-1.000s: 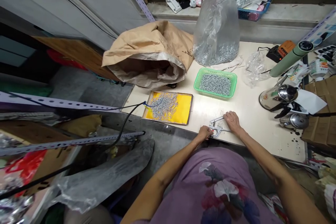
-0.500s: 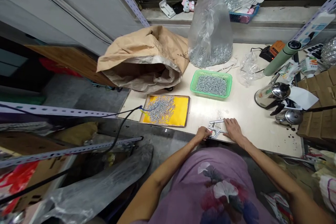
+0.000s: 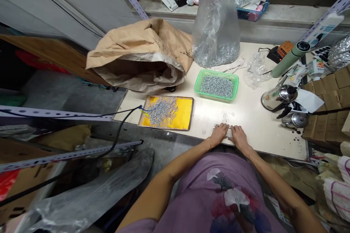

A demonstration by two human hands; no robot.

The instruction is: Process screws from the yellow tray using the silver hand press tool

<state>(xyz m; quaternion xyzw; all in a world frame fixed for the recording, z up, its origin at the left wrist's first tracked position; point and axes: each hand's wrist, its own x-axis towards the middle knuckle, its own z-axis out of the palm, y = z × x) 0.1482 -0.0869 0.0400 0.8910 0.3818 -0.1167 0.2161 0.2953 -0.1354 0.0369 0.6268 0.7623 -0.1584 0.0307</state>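
Note:
My left hand (image 3: 218, 134) and my right hand (image 3: 238, 137) lie side by side at the front edge of the cream table (image 3: 254, 116). They cover a small metal hand tool (image 3: 229, 133), of which only a sliver shows between them. My left hand's fingers curl over the tool. My right hand's fingers lie flat and apart, touching the tool's right side. A few tiny screws (image 3: 224, 117) lie on the table just beyond my fingers.
A yellow tray (image 3: 186, 113) with a pile of screws sits to the left, a green basket (image 3: 199, 84) of screws behind. A brown sack (image 3: 136, 49) and a clear bag of screws (image 3: 216, 25) stand at the back. Steel kettles (image 3: 277, 96) and cardboard boxes (image 3: 328, 113) are on the right.
My left hand has moved right from the tool's end to lie over it, close to my right hand. The tool, plainly seen before, is now mostly covered. The view shifted slightly.

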